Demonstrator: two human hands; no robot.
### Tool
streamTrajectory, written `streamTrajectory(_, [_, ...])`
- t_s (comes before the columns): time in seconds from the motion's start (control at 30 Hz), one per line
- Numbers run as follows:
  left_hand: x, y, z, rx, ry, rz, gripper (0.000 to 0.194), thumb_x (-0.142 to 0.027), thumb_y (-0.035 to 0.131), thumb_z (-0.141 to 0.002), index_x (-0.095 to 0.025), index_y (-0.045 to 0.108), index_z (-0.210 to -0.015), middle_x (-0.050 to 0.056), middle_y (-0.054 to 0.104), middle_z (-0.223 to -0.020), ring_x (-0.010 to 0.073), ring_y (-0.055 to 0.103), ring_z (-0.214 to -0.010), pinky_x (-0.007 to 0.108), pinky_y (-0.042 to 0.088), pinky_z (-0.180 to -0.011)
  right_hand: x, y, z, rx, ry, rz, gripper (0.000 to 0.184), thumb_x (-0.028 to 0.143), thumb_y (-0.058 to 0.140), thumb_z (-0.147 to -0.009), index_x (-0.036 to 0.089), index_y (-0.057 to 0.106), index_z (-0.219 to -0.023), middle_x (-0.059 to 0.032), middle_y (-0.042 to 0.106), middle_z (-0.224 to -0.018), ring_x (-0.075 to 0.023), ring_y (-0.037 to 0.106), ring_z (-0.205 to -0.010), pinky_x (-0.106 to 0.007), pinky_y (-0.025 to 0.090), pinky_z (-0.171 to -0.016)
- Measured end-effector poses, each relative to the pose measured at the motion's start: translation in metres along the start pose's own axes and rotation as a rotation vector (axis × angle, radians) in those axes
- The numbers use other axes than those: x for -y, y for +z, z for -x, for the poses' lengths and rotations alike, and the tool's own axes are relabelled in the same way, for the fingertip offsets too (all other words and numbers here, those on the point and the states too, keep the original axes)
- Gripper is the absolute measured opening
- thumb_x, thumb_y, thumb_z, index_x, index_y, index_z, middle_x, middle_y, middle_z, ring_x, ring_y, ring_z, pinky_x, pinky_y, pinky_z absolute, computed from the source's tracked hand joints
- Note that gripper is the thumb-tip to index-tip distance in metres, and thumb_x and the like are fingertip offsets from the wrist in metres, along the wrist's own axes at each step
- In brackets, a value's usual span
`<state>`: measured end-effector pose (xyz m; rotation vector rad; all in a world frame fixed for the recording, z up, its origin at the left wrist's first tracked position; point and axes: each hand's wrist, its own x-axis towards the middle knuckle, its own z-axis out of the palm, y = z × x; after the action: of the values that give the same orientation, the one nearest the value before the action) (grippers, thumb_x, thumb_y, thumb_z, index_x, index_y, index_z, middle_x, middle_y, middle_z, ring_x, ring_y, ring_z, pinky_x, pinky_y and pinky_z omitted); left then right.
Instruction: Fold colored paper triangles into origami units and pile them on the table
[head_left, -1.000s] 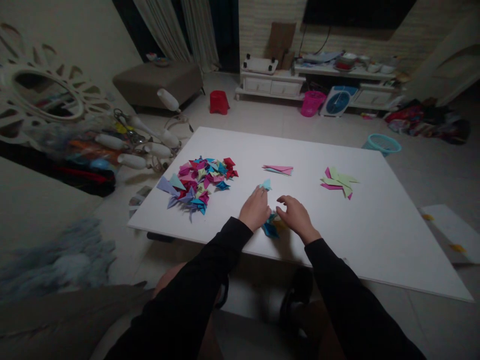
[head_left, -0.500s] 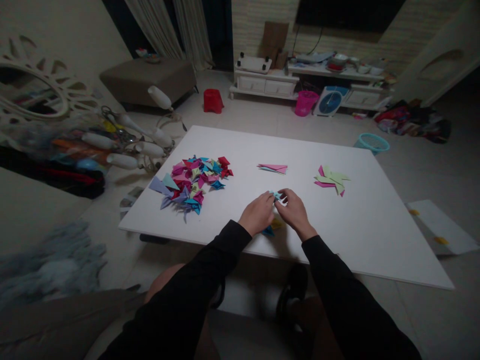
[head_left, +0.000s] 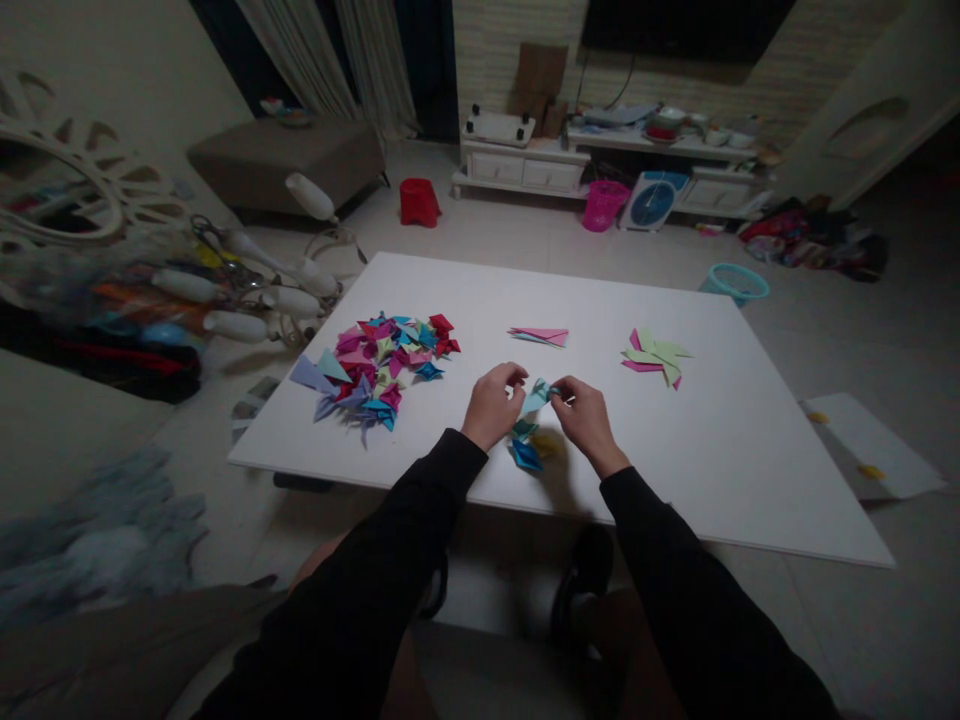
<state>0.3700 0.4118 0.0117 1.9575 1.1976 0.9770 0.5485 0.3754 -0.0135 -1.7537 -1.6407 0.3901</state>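
A pale blue folded paper piece [head_left: 537,395] is pinched at its right end by my right hand [head_left: 589,420], above the near half of the white table. My left hand [head_left: 491,408] is just left of that paper, fingers curved with thumb and fingertips apart, holding nothing. Below the paper lie a blue folded paper [head_left: 526,456], a greenish one [head_left: 523,429] and a yellow one [head_left: 551,444]. A heap of many-coloured folded papers [head_left: 367,365] spreads over the left side of the table. Farther back are narrow pink and pale folded strips [head_left: 541,336].
The white table [head_left: 720,460] also carries green and pink folded papers [head_left: 656,355] on the right. A lamp with several white shades [head_left: 236,326] stands off its left edge. A teal basket [head_left: 739,283] is beyond the far right corner, a red stool [head_left: 418,203] on the floor behind.
My left hand has come away from the pale blue paper and moved left, its fingers now apart. The right hand still pinches the paper, which shows more. The view has shifted slightly.
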Motion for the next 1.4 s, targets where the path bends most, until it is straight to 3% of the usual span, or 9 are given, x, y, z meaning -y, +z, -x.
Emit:
streamTrajectory(0.07, [0.007,-0.003,-0.006,-0.022,-0.118,0.131,0.020,-0.008,0.054,-0.081,-0.016,0.068,-0.094,0.005,0.073,-0.090,0.0156,0.067,-0.083,0.029,0.055,-0.081,0.003,-0.001,0.001,0.006,-0.031,-0.047,0.013,0.025,0.055,-0.085,0.020,0.067,-0.086,-0.0040,0.071,-0.084,-0.0179,0.062,-0.074,-0.031,0.048,-0.072])
streamTrajectory(0.17, [0.017,-0.007,-0.012,0.038,-0.209,0.211,0.021,-0.007,0.059,-0.076,-0.015,0.071,-0.092,0.005,0.074,-0.093,0.0152,0.067,-0.081,0.028,0.055,-0.078,0.007,-0.002,0.003,0.013,-0.073,-0.094,0.014,0.025,0.055,-0.086,0.020,0.067,-0.088,-0.0051,0.072,-0.089,-0.0181,0.063,-0.076,-0.031,0.050,-0.073])
streamTrajectory(0.33, [0.023,-0.006,-0.013,0.156,-0.158,0.185,0.027,-0.010,0.067,-0.073,-0.015,0.076,-0.099,0.007,0.074,-0.094,0.0152,0.066,-0.079,0.028,0.055,-0.076,0.011,-0.003,0.003,0.025,-0.130,-0.128,0.014,0.024,0.056,-0.086,0.020,0.070,-0.090,-0.0055,0.072,-0.089,-0.0191,0.064,-0.082,-0.031,0.051,-0.074])
streamTrajectory(0.43, [0.023,-0.004,-0.013,0.188,-0.117,0.175,0.019,-0.014,0.069,-0.077,-0.013,0.077,-0.093,0.007,0.075,-0.087,0.0158,0.067,-0.078,0.028,0.054,-0.077,0.014,-0.003,0.002,0.022,-0.142,-0.135,0.014,0.024,0.058,-0.086,0.020,0.072,-0.089,-0.0056,0.072,-0.087,-0.0193,0.064,-0.081,-0.032,0.051,-0.073])
streamTrajectory(0.83, [0.023,-0.006,-0.014,0.173,-0.134,0.112,0.014,-0.018,0.067,-0.080,-0.015,0.077,-0.089,0.006,0.076,-0.085,0.0159,0.066,-0.075,0.028,0.052,-0.075,0.015,-0.006,0.005,0.025,-0.107,-0.086,0.021,0.035,0.059,-0.092,0.021,0.075,-0.090,-0.0059,0.075,-0.090,-0.0205,0.065,-0.081,-0.034,0.052,-0.076])
streamTrajectory(0.97, [0.019,-0.007,-0.011,0.149,-0.127,0.127,0.021,-0.021,0.068,-0.080,-0.013,0.076,-0.097,0.007,0.075,-0.088,0.0156,0.065,-0.075,0.028,0.052,-0.074,0.015,-0.013,0.007,0.009,-0.136,0.005,0.021,0.033,0.058,-0.093,0.021,0.075,-0.089,-0.0060,0.074,-0.088,-0.0207,0.064,-0.081,-0.033,0.049,-0.077])
streamTrajectory(1.17, [0.019,-0.010,-0.009,0.123,-0.154,0.093,0.022,-0.018,0.061,-0.080,-0.015,0.072,-0.099,0.005,0.073,-0.090,0.0143,0.063,-0.074,0.027,0.051,-0.073,-0.012,-0.051,0.004,-0.003,-0.058,0.185,0.021,0.030,0.058,-0.090,0.020,0.077,-0.087,-0.0066,0.075,-0.086,-0.0203,0.065,-0.078,-0.033,0.048,-0.077])
streamTrajectory(1.4, [0.014,-0.011,-0.009,0.118,-0.156,0.044,0.022,-0.018,0.059,-0.079,-0.015,0.072,-0.097,0.005,0.073,-0.089,0.0156,0.061,-0.073,0.028,0.049,-0.072,-0.079,-0.116,0.031,-0.006,0.313,0.512,0.018,0.033,0.064,-0.081,0.025,0.079,-0.086,-0.0066,0.077,-0.086,-0.0234,0.068,-0.079,-0.031,0.043,-0.064])
